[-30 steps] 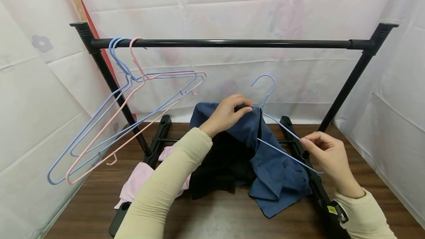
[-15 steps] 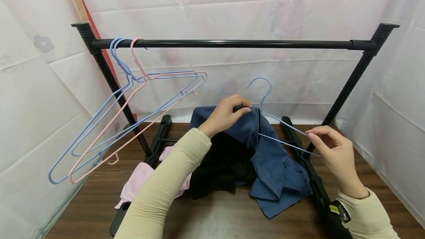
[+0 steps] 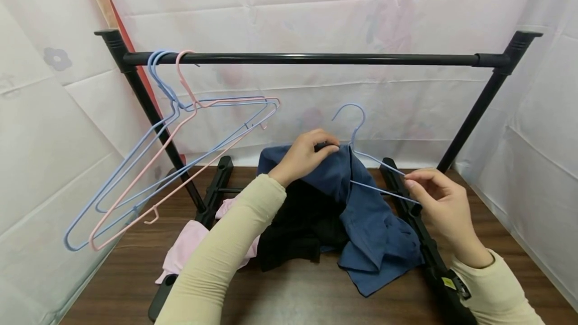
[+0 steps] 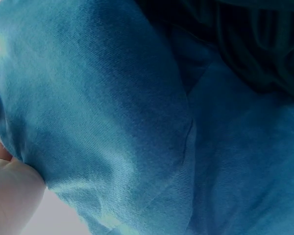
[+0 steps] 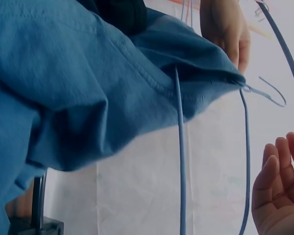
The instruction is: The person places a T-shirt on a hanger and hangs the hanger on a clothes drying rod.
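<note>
The blue garment (image 3: 379, 234) surrounds part of the blue hanger (image 5: 181, 156): the wire enters its opening, while the hook and one end stick out. The left hand (image 3: 307, 154) pinches the garment's top edge beside the hanger's neck, thumb close to fingers – whether it also has the wire, I cannot tell. The right hand (image 3: 444, 207) pinches the hanger's bare upper arm between thumb and forefinger, near its outer end. Black cloth (image 3: 293, 237) bunches against the garment, inside or under it unclear, with pink cloth (image 3: 187, 250) to its left. The garment's lower edge spreads onto the table (image 3: 289, 295), just beside the rack's right foot (image 3: 431, 252). The hook points up, apart from the rail (image 3: 316, 59) above – open room lies between it and the hanging hangers (image 3: 180, 70) at the rail's left end.
</note>
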### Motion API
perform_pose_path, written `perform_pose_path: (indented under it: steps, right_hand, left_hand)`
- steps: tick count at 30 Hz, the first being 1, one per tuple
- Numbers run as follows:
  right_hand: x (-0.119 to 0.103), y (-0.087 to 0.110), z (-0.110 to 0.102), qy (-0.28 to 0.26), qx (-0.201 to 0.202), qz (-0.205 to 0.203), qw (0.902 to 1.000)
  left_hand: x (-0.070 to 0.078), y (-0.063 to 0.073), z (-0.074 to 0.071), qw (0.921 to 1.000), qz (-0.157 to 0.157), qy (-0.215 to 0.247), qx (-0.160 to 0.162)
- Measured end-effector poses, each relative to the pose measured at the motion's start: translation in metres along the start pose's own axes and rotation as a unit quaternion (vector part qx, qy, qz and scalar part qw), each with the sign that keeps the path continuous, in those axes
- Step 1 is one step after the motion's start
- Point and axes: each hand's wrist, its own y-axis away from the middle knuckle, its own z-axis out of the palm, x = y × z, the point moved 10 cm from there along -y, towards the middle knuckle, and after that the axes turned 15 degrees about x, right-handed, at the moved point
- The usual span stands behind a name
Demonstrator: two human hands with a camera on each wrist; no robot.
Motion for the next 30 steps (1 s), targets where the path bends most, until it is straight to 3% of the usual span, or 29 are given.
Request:
perform_pose_path:
  steps: [4,8,14,23,30]
  right_hand:
    - [0.003,0.006,0.012,0.017,-0.02,-0.012,0.9996]
    - [0.008,0.014,0.027,0.082,-0.058,-0.046,0.9938]
    - [0.024,0.027,0.049,0.129,-0.104,-0.025,0.9858]
    - [0.04,0.042,0.076,0.177,-0.163,-0.064,0.9686]
    - [0.05,0.053,0.093,0.21,-0.212,-0.095,0.9498]
  left_hand:
    - [-0.002,0.0,-0.001,1.0,-0.005,-0.003,0.004]
    - [-0.004,0.0,-0.001,0.9999,-0.009,-0.007,0.007]
    - [-0.004,-0.001,-0.002,0.9998,-0.01,-0.012,0.01]
    - [-0.004,0.0,-0.001,0.9999,-0.003,-0.01,0.01]
    - [-0.006,0.002,-0.001,0.9999,-0.011,-0.009,0.006]
